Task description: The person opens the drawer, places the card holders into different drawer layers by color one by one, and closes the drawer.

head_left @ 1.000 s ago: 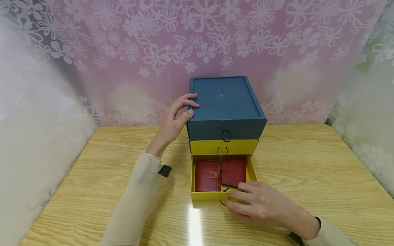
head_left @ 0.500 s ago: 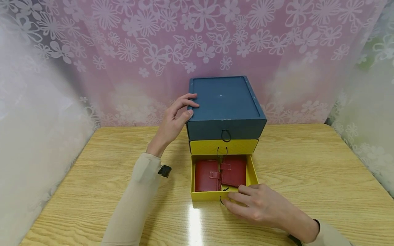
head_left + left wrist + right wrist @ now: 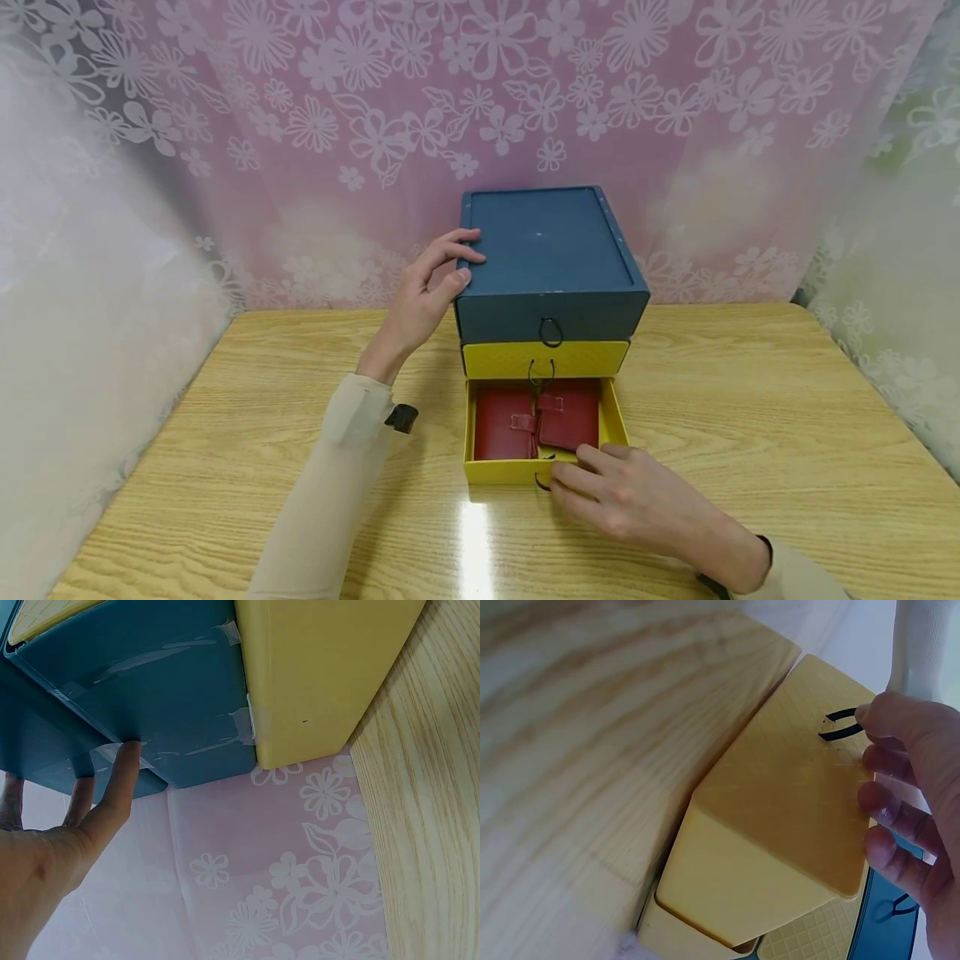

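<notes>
A stack of drawer boxes stands on the table, with a blue box on top. My left hand rests its fingertips on that box's left edge. The lowest yellow drawer is pulled out and holds two dark red wallets with strap closures, a left wallet and a right wallet. At the drawer's front is my right hand. In the right wrist view, its thumb and index finger pinch the black cord loop on the drawer front, while the other fingers lie near the front's edge.
Above the pulled-out drawer sits a yellow drawer front with its own black cord loop. The wooden table reaches back to a pink flowered curtain. Pale curtains hang at both sides.
The front of the lowest drawer has shifted slightly toward the stack, along with the wallets inside and my right hand. The left hand stays put on the blue box.
</notes>
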Motion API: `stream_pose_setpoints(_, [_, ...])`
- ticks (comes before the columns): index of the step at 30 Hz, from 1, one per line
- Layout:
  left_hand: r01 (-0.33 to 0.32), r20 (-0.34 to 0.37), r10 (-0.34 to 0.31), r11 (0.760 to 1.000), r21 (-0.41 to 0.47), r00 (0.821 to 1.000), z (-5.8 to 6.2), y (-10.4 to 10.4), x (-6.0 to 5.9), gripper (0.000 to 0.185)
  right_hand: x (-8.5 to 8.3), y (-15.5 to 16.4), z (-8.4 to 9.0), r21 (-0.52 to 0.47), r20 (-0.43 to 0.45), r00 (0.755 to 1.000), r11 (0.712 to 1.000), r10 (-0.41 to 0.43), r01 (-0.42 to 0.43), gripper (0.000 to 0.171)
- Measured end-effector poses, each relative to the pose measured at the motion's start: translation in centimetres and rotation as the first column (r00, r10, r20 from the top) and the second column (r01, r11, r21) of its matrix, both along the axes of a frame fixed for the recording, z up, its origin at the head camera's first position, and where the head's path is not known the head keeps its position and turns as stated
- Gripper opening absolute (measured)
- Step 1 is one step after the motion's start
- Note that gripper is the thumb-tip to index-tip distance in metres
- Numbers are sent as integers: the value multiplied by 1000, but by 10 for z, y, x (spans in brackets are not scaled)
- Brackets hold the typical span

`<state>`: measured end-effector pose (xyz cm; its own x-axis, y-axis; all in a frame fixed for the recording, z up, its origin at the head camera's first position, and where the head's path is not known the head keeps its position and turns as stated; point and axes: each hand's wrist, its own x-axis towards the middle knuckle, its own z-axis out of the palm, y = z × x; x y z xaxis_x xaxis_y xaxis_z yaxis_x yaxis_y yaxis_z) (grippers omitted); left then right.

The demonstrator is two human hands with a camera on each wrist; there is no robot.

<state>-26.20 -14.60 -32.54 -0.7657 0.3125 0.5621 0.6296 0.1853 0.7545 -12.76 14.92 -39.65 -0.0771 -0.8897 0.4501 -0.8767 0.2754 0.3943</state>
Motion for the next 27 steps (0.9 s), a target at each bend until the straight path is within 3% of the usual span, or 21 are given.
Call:
stream_pose_setpoints(9, [0,-2,0,1000,2,1000,1,1,2,29,1,-2,-1,41,-14,998,997,-64,64,64])
stream_pose_setpoints(27, [-11,-12,11,1000,-1,1000,1,1,2,29,5,-7,-4,-29,-3,995,995,-100,100,64])
